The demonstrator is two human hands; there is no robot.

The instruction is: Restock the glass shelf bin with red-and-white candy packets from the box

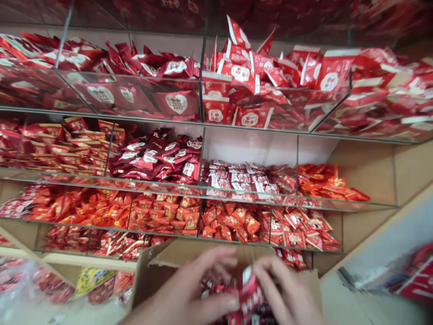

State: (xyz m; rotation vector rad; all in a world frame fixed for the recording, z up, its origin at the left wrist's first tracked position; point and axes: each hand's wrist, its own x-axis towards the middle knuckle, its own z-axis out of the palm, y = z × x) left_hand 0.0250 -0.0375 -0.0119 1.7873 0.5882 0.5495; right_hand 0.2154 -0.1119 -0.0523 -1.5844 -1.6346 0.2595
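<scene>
Red packets (248,289) btwn both hands, touching.

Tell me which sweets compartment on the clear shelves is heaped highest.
The top-row compartment with white-edged red packets: its packets stick up well above the clear front wall, while the other bins' packets lie lower and flatter.

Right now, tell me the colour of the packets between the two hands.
Red with white markings, on the packets held by both hands; head view, though blurred.

Bare hands (189,293), seemingly no sleeves.
</scene>
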